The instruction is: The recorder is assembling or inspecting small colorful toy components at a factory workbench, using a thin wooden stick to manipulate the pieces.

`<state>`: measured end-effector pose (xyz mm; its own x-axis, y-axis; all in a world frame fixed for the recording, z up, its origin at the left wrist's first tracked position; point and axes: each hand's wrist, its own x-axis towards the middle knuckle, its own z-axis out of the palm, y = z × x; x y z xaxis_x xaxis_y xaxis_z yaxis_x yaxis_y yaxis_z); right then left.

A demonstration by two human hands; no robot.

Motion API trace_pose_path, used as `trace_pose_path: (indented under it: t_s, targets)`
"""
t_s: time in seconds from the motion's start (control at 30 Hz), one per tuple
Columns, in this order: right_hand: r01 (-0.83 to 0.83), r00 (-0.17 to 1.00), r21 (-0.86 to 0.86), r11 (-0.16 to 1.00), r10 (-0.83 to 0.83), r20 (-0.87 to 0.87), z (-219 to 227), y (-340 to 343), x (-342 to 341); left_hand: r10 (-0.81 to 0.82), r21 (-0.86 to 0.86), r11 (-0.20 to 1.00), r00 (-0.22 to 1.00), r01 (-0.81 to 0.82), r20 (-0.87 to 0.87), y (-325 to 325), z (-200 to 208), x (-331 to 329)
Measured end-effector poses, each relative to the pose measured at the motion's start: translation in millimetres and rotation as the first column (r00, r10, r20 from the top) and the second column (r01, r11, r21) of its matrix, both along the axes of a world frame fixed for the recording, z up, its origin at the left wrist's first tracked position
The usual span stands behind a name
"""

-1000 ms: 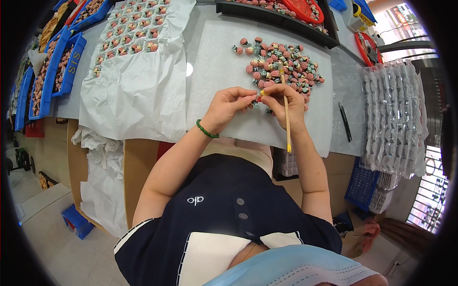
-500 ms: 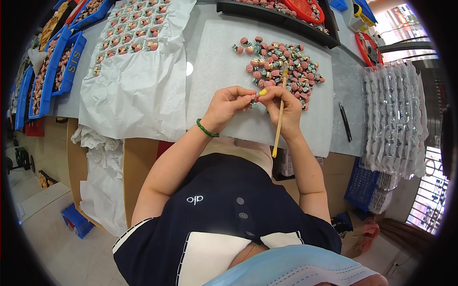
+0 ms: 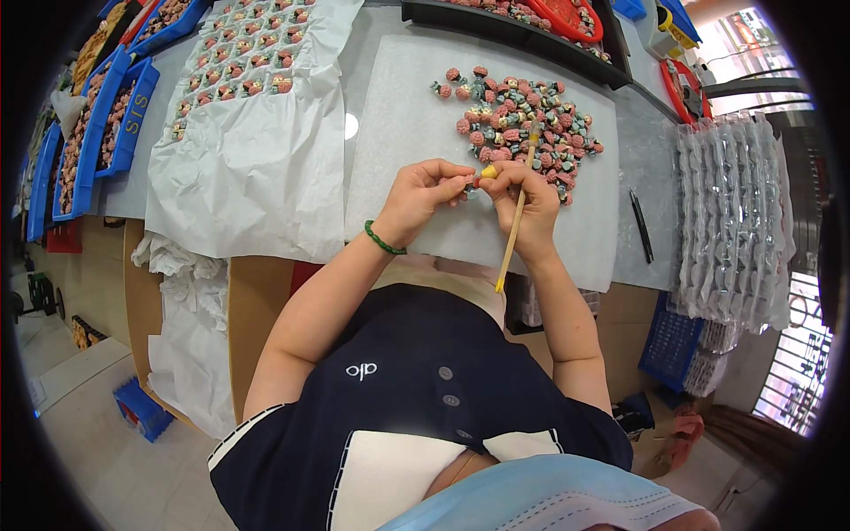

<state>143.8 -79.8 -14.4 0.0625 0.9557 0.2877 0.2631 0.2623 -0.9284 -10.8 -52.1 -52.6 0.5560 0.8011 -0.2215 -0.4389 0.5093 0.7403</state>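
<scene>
My left hand (image 3: 418,202) is closed, pinching a small painted figurine (image 3: 470,186) that the fingers mostly hide. Meeting it from the other side, my right hand (image 3: 533,211) has its thumb and fingers bent at the figurine, with a yellow cover (image 3: 489,172) at one fingertip. A thin wooden-handled brush (image 3: 512,234) is also held in the right hand, its far end over the pile and its yellow-tipped end toward my body. Just beyond the hands lies a heap of small pink-topped figurines (image 3: 509,115) on a white foam sheet (image 3: 398,106).
A white compartment tray (image 3: 243,66) of figurines stands at far left, with white paper (image 3: 248,177) before it. Blue bins (image 3: 128,124) sit farther left. At the back is a black tray (image 3: 522,37). Rightward lie a black pen (image 3: 641,226) and stacked clear plastic trays (image 3: 730,212).
The brush has tilted in my right hand: its near end swung left and its far end slightly right. The right fingers shifted a little at the figurine; my left hand stayed in place.
</scene>
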Motion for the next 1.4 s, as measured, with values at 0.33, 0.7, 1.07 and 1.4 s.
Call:
trace_pose_path:
  t_s: [0.33, 0.7, 1.07, 1.4]
  targets:
    - [0.003, 0.997, 0.063, 0.998, -0.007, 0.071, 0, -1, -6, 0.035, -0.026, 0.999, 0.999, -0.035, 0.004, 0, -1, 0]
    - [0.044, 0.999, 0.000, 0.999, -0.044, 0.015, -2, -3, -7, 0.049, -0.002, 0.999, 0.999, -0.049, 0.007, 0, 0, -2]
    - [-0.020, 0.990, 0.058, 0.998, 0.012, 0.144, 1, -6, -6, 0.059, 0.014, 0.998, 0.998, -0.059, -0.007, -5, -1, -2]
    - [0.169, 0.986, -0.010, 0.986, -0.169, 0.010, 13, -8, 36, 0.025, 0.029, 0.999, 1.000, -0.025, -0.009, -7, 4, -1]
